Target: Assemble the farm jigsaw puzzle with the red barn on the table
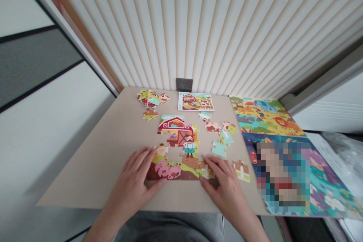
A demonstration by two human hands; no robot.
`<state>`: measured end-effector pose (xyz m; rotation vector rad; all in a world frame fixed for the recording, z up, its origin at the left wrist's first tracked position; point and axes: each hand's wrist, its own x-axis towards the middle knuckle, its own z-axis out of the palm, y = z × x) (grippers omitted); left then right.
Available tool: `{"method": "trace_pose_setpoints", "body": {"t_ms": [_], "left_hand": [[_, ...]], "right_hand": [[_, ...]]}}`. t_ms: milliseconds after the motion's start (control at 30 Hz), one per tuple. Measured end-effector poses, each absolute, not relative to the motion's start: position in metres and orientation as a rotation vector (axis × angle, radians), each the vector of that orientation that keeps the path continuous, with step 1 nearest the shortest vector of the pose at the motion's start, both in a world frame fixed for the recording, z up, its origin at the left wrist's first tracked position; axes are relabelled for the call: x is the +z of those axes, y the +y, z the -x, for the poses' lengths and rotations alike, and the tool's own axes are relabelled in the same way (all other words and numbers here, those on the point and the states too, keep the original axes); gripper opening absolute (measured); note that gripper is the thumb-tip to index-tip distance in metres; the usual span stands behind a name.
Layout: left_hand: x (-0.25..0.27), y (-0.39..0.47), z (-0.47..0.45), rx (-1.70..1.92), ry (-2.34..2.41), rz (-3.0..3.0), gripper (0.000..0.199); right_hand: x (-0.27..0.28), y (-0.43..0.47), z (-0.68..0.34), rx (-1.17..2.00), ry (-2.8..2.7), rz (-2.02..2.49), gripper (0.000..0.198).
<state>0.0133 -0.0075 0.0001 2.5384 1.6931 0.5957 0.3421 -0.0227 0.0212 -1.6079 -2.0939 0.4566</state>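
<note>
A partly joined jigsaw puzzle (188, 163) lies flat on the table, showing a red barn, a farmer in a hat and a spotted pig. Its left edge is under my left hand (137, 176), fingers stretched out and thumb resting at the bottom edge by the pig. At the lower right corner, my right hand (225, 181) has its thumb and index finger around a puzzle piece with a white fence (209, 172), which sits against the joined part. Another fence piece (241, 171) lies just right of that hand, partly behind its fingers. A gap shows left of the farmer.
A picture card (196, 101) of the farm scene lies at the back. Loose pieces are heaped (150, 99) at the back left; several more, including a pale blue piece (219, 148), lie to the right. Two finished puzzles (266, 115) cover the right side, one partly pixelated.
</note>
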Motion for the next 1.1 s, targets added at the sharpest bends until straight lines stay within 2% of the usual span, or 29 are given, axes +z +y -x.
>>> {"method": "trace_pose_setpoints", "body": {"t_ms": [467,1100], "left_hand": [[0.0022,-0.0070,-0.0143,0.607,1.698,-2.513,0.090],[-0.0006,-0.0073,-0.0125,0.569,1.708,-2.519,0.092]], "right_hand": [[0.0176,-0.0243,-0.3435,0.448,-2.098,1.636,0.061],[0.0133,-0.0246,-0.3367,0.383,-2.080,1.617,0.048]]}}
